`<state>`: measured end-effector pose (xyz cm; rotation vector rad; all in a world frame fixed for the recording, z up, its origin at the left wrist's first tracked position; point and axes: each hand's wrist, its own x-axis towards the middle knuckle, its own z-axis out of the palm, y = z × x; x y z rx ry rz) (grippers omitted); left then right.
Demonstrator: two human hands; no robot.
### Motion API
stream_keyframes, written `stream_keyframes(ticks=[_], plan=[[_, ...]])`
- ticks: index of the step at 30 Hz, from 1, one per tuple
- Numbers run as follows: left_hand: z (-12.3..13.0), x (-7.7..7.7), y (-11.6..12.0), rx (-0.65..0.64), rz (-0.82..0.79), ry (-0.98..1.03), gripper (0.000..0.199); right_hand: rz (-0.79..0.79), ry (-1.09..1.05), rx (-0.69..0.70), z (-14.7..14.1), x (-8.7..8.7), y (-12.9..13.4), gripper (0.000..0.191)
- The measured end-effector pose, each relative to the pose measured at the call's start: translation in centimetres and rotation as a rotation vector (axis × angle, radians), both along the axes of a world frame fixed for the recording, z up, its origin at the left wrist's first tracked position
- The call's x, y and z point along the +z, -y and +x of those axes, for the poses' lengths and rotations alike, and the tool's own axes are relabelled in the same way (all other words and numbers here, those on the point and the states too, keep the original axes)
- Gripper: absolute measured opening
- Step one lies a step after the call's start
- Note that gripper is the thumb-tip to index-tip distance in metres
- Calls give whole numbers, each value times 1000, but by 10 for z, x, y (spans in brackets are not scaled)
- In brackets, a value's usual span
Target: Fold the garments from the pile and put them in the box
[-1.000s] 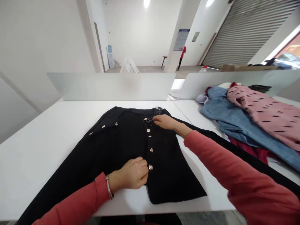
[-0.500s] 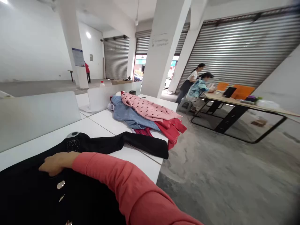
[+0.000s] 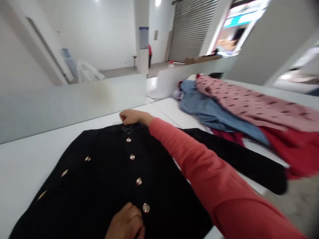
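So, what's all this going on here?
A person is handling a black jacket, spread front up on a white table. The right hand is at its neckline; the left hand is beside the lowest visible button. Whether either grips the cloth is hard to tell. Other clothes lie heaped to the right.

A black jacket point(image 3: 107, 186) lies spread front up on the white table point(image 3: 17, 159), its collar end far and its lower part running out of view at the near edge. Four shiny metallic buttons point(image 3: 139, 181) run down the front; three more slant across its left part. The right sleeve point(image 3: 239, 159) stretches toward the near right, slightly bent.
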<state>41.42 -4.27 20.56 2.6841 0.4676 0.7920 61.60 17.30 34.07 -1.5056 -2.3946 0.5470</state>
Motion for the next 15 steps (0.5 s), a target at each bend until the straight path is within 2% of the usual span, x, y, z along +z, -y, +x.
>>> stream_keyframes(ticks=[3,7,9,11,15], plan=[[2,6,7,64,-64,79,15,54,114,-36,-2,-25,-20,14],[5,12,10,57,-91,-46,16,25,132,-60,-11,-67,-28,19],[2,16,12,39,-98,-102,17,17,137,-76,-14,-81,-28,23],[0,20,13,32,-103,-147,15,26,126,-105,-14,-86,-27,26],[-2,28,16,81,-69,-227,9,141,75,-222,-3,-82,-19,29]])
